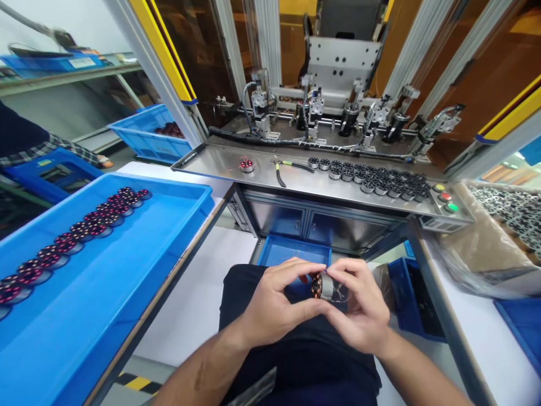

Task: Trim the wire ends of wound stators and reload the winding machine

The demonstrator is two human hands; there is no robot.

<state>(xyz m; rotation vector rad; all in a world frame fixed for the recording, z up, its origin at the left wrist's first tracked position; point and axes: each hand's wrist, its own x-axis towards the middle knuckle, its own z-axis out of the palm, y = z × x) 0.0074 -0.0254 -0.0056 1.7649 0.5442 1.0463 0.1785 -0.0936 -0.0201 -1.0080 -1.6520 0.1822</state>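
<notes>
Above my lap, a motor stator point(325, 286) with copper windings and a grey metal ring is held between both hands, tilted on its side. My left hand point(281, 299) grips its left edge with thumb below and fingers above. On the other side, my right hand point(361, 301) pinches it between thumb and fingertips. Thin wire ends point(339, 294) stick out from the stator toward my right palm. On the steel ledge ahead lie a red-wound stator point(247, 164) and a pair of pliers point(279, 172) with green and black handles.
Rows of black-topped stators point(376, 179) stand on the ledge's right, beside a button box point(448, 202). A blue tray point(105, 270) at left holds wound stators point(71, 242). A carton point(499, 242) of metal rings stands at right. The winding machine point(338, 73) rises behind. A seated person point(25, 135) is far left.
</notes>
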